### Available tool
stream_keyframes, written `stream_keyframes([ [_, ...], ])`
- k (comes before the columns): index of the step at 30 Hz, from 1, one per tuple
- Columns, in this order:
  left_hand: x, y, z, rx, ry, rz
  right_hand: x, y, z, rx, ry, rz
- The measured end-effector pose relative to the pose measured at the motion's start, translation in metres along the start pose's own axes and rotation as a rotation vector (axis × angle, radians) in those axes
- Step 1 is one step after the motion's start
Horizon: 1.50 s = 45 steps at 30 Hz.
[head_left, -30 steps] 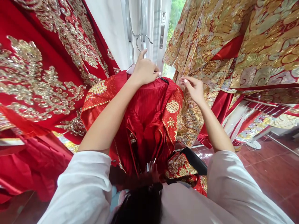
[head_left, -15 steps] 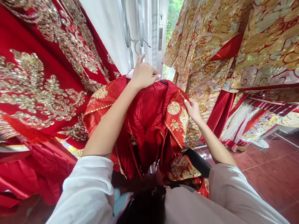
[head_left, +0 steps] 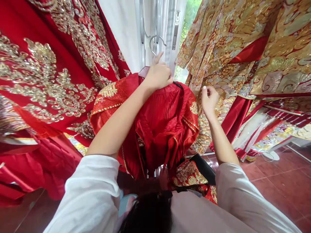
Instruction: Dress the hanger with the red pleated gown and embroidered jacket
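Note:
A red jacket (head_left: 161,113) with gold embroidery and gold-dotted edges hangs in front of me on a hanger (head_left: 152,45) with a metal hook. My left hand (head_left: 158,76) is closed around the top of that hanger at the collar, its index finger pointing up beside the hook. The hook stands free above the hand. To the right of the jacket's shoulder, my right hand (head_left: 210,99) is in the air with curled fingers and the thumb near the index finger. It appears to hold nothing and is apart from the jacket.
Red garments with silver-gold beading (head_left: 46,81) hang on the left. Gold brocade garments (head_left: 218,42) hang on the right. Behind the hanger are a white curtain (head_left: 116,29) and a door frame (head_left: 176,32). A red-gold embroidered cloth (head_left: 190,173) lies low beside something black (head_left: 204,168).
My right hand has let go of the jacket's shoulder edge and moved right and slightly up. That shoulder panel has dropped and folded. My left hand still grips the hanger.

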<state>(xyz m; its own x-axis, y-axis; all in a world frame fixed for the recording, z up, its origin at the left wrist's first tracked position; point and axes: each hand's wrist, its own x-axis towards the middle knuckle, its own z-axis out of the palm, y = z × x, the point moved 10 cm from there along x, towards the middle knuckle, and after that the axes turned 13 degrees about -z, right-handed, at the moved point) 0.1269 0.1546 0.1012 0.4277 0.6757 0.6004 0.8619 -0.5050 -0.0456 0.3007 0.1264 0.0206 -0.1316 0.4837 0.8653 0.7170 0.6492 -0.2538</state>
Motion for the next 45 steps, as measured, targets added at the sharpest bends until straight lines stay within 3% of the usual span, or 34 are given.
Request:
stream_keyframes([
  [2, 0.003, 0.011, 0.012, 0.039, -0.032, 0.011, -0.006, -0.024, -0.014, -0.240, 0.107, 0.097],
  [4, 0.006, 0.020, 0.025, 0.068, -0.054, 0.012, -0.013, -0.046, -0.004, -0.405, 0.032, 0.141],
  [6, 0.010, 0.023, 0.033, 0.065, -0.046, -0.007, -0.020, -0.053, 0.013, -0.414, -0.080, 0.147],
  [9, 0.012, 0.024, 0.035, 0.041, -0.028, -0.024, -0.018, -0.033, 0.014, -0.172, -0.107, 0.166],
  [13, 0.011, 0.027, 0.033, 0.115, -0.088, -0.027, -0.006, 0.023, 0.000, 0.352, -0.109, 0.420],
  [15, 0.010, 0.027, 0.032, 0.123, -0.133, -0.034, 0.005, 0.036, -0.001, 0.466, -0.182, 0.483],
  [18, 0.009, 0.027, 0.032, 0.040, -0.183, -0.034, 0.035, 0.039, -0.010, 0.330, -0.300, 0.316],
  [21, 0.008, 0.027, 0.030, 0.014, -0.190, -0.039, 0.065, 0.043, -0.033, -0.019, -0.234, 0.139],
  [23, 0.007, 0.027, 0.026, 0.042, -0.169, -0.050, 0.076, 0.048, -0.045, -0.280, -0.188, 0.135],
  [25, 0.006, 0.029, 0.021, 0.063, -0.148, -0.056, 0.080, 0.057, -0.044, -0.473, -0.278, 0.194],
  [27, 0.007, 0.032, 0.019, 0.082, -0.138, -0.053, 0.081, 0.064, -0.036, -0.516, -0.398, 0.230],
  [29, 0.010, 0.032, 0.021, 0.103, -0.123, -0.048, 0.087, 0.062, -0.037, -0.440, -0.386, 0.208],
  [32, 0.018, 0.029, 0.029, 0.057, -0.067, -0.033, 0.103, 0.038, -0.054, -0.356, -0.234, 0.101],
  [36, 0.024, 0.024, 0.036, -0.059, 0.007, -0.004, 0.105, -0.017, -0.061, -0.553, -0.209, 0.061],
  [38, 0.022, 0.024, 0.034, -0.061, 0.002, -0.027, 0.093, -0.053, -0.047, -0.610, -0.195, 0.023],
  [41, 0.015, 0.026, 0.031, 0.033, -0.071, -0.069, 0.055, -0.100, 0.005, -0.581, -0.268, -0.109],
  [43, 0.008, 0.030, 0.028, 0.105, -0.122, -0.064, 0.019, -0.107, 0.048, -0.599, -0.434, -0.084],
  [45, 0.000, 0.036, 0.017, 0.091, -0.137, 0.016, -0.014, -0.105, 0.076, -0.614, -0.566, -0.025],
])
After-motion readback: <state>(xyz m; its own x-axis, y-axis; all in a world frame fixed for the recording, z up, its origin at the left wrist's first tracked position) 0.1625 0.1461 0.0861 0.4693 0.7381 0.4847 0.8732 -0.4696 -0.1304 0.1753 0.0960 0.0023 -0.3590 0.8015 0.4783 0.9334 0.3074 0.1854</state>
